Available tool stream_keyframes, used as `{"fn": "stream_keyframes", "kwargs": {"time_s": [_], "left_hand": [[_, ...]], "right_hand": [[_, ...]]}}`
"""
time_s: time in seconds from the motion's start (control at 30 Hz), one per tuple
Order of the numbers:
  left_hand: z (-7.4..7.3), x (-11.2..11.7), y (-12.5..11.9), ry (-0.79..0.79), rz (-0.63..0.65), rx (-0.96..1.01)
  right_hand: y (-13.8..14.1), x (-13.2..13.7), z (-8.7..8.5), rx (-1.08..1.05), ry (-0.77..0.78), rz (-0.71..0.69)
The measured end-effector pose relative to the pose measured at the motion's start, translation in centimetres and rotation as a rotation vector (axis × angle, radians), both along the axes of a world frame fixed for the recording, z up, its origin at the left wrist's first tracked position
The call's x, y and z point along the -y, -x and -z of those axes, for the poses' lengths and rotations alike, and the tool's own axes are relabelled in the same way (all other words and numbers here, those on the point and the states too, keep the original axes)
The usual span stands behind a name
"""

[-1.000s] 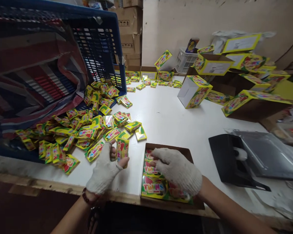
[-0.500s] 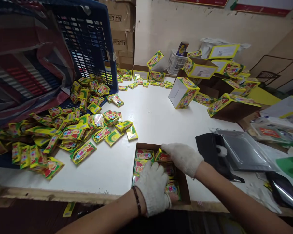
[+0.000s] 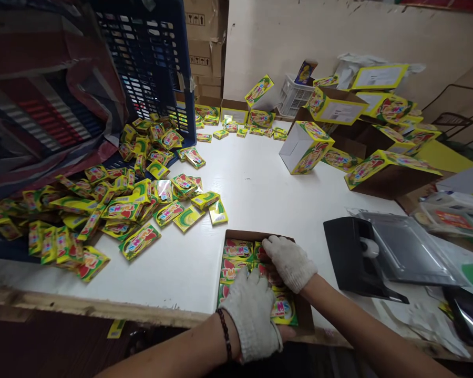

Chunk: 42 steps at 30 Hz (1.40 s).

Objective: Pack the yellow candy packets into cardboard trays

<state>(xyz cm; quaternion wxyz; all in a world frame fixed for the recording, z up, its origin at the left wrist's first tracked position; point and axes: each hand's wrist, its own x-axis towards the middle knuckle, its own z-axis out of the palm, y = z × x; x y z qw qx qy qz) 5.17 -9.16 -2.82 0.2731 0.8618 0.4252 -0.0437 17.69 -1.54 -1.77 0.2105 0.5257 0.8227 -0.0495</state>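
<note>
A shallow brown cardboard box (image 3: 305,315) lies at the table's front edge, filled with rows of small yellow-green packs printed TWINS (image 3: 238,250). My left hand (image 3: 252,310), in a white knit glove, rests flat over the packs in the box's middle, fingers spread. Its bare thumb tip shows by the box's near side. Also gloved, my right hand (image 3: 289,262) lies on the packs at the box's far right corner with its fingers extended. The pack under those fingers is mostly covered.
Loose packs (image 3: 122,210) spill from a tipped blue crate (image 3: 157,63) at left. Printed cartons (image 3: 307,147) stand at back right. A black tape dispenser (image 3: 349,257) and a clear plastic tray (image 3: 413,252) lie right of the box. Brown cartons (image 3: 205,58) are stacked behind.
The pack tilted up under my right hand now lies down in the box. My right hand has lowered onto it. The camera view has shifted slightly.
</note>
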Motion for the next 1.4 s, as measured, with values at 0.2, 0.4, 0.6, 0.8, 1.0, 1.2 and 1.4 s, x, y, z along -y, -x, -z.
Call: {"fn": "stream_keyframes", "kwargs": {"time_s": [0.2, 0.4, 0.6, 0.8, 1.0, 1.2, 1.4], "left_hand": [[-0.1, -0.1, 0.1, 0.012, -0.001, -0.028], [0.3, 0.3, 0.2, -0.015, -0.022, 0.022], [0.5, 0.2, 0.2, -0.027, -0.020, 0.016], [0.2, 0.1, 0.1, -0.010, -0.016, -0.013], [0.1, 0.1, 0.1, 0.009, -0.011, -0.021], [0.4, 0.2, 0.2, 0.012, -0.027, 0.024], [0.4, 0.3, -0.2, -0.028, -0.039, 0.036]], "right_hand": [[0.9, -0.8, 0.7, 0.032, 0.068, 0.030], [0.8, -1.5, 0.6, 0.014, 0.103, -0.006], [-0.1, 0.3, 0.3, -0.017, -0.042, -0.049], [0.5, -0.3, -1.2, 0.033, -0.005, -0.113], [0.7, -1.0, -1.0, 0.051, 0.032, -0.098], [0.6, -1.0, 1.1, 0.020, 0.115, 0.044], [1.4, -0.4, 2.2, 0.059, 0.094, 0.142]]}}
